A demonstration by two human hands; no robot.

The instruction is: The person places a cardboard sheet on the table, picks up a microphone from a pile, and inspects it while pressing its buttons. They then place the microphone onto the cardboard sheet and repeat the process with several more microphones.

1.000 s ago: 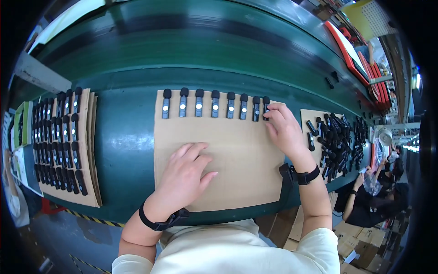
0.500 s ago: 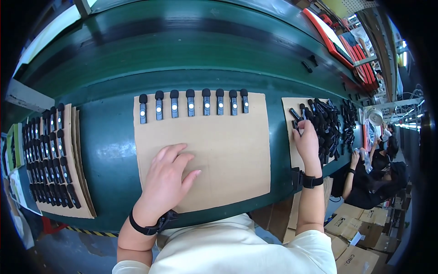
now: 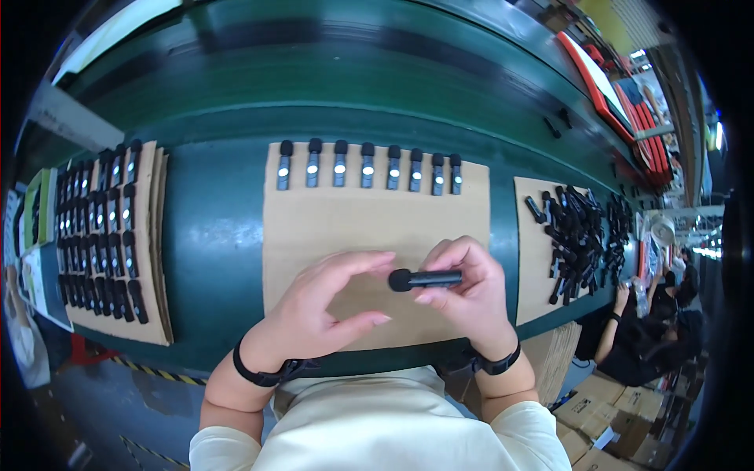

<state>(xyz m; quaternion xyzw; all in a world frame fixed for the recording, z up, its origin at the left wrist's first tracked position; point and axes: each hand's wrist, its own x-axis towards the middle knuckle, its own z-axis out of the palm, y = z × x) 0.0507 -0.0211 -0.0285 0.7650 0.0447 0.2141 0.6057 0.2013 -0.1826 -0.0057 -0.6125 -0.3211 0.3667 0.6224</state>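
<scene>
Between thumb and fingers, my right hand (image 3: 471, 294) grips a small black clip-on microphone (image 3: 433, 279) with a round foam tip pointing left. It is held above a flat cardboard sheet (image 3: 353, 224). Just left of the foam tip, my left hand (image 3: 322, 302) is open, thumb and fingers apart, holding nothing. Along the sheet's far edge stands a row of several like microphones (image 3: 367, 166), foam tips away from me, each with a white round spot. A jumbled heap of the same microphones (image 3: 577, 243) lies on another cardboard piece (image 3: 530, 275) to the right.
At the left, stacked cardboard sheets (image 3: 161, 290) carry several rows of microphones (image 3: 98, 251). All rest on a green bench (image 3: 208, 235). Red trays (image 3: 593, 90) sit at the far right. A co-worker in black (image 3: 648, 337) is at the right, near cardboard boxes (image 3: 589, 412) on the floor.
My right hand has come from the heap to above the middle sheet, bringing a microphone. My left hand has shifted right towards it, fingers spread. The view has turned slightly.
</scene>
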